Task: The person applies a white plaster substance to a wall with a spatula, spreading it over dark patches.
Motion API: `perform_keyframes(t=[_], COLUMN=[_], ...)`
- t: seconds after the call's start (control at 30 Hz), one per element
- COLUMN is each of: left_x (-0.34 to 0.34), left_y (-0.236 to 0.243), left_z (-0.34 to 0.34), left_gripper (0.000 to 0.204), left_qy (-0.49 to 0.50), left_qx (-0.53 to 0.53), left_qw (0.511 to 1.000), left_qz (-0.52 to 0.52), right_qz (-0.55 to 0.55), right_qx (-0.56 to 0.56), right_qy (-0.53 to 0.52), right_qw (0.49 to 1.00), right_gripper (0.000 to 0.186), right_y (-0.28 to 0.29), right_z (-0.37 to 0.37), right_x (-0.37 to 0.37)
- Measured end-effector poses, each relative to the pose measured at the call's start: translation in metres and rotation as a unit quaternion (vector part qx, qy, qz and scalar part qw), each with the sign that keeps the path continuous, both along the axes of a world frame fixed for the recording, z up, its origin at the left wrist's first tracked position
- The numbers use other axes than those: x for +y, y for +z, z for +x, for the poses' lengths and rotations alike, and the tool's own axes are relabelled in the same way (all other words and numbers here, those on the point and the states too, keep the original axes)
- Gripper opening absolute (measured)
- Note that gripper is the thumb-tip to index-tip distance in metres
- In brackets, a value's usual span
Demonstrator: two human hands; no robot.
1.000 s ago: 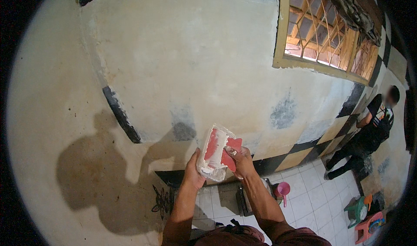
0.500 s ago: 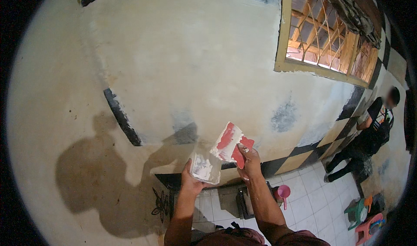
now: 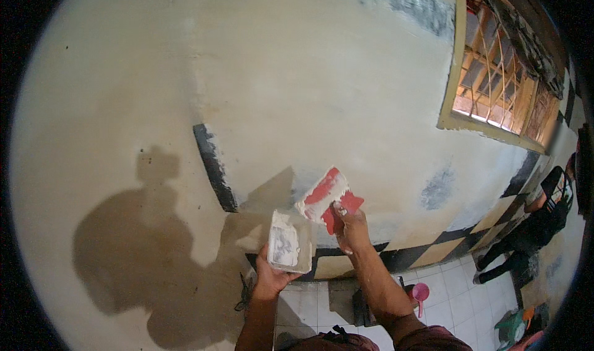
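My left hand [image 3: 272, 275] is closed around the lower side of a clear rectangular plastic tub [image 3: 305, 252] with white paste [image 3: 286, 242] spread inside. In my right hand [image 3: 351, 228] is a red plastic putty spreader [image 3: 322, 189], its wide blade smeared with white paste. The blade is held just above and right of the tub, apart from the wall as far as I can tell. White smears mark my right thumb and fingers. In front of both hands stands a cream wall [image 3: 278, 97] with whitish and grey filled patches.
A barred window [image 3: 501, 85] with a yellowish frame is at the upper right. Another person [image 3: 526, 221] in dark clothes faces the wall at the far right. A pink dipper [image 3: 420, 291] and a green stool [image 3: 511, 330] stand on the white tiled floor [image 3: 442, 314].
My view has swung left, so the wall and window sit farther right. The tub has tipped so more of its inside faces me. Both hands keep their holds.
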State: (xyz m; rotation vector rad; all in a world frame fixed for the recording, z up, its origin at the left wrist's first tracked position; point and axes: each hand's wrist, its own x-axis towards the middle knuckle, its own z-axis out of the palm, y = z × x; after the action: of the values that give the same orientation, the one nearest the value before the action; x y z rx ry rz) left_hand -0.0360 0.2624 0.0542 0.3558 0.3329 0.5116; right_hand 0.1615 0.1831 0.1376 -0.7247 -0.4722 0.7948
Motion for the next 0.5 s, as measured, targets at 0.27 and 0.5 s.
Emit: perform_keyframes(t=[0.27, 0.5], left_x=[0.044, 0.061], left_y=[0.014, 0.051], left_z=[-0.052, -0.082], left_gripper=[0.064, 0.061], left_qy=[0.031, 0.064], left_qx=[-0.107, -0.092], left_qw=[0.993, 0.993], left_qz=[0.04, -0.024], right_qz=[0.078, 0.242], right_qx=[-0.744, -0.855], right_qy=[-0.298, -0.415], right_qw=[0.593, 0.196], right_gripper=[0.019, 0.029], right_y=[0.215, 0.34], right_z=[-0.029, -0.049], right_x=[0.094, 0.203])
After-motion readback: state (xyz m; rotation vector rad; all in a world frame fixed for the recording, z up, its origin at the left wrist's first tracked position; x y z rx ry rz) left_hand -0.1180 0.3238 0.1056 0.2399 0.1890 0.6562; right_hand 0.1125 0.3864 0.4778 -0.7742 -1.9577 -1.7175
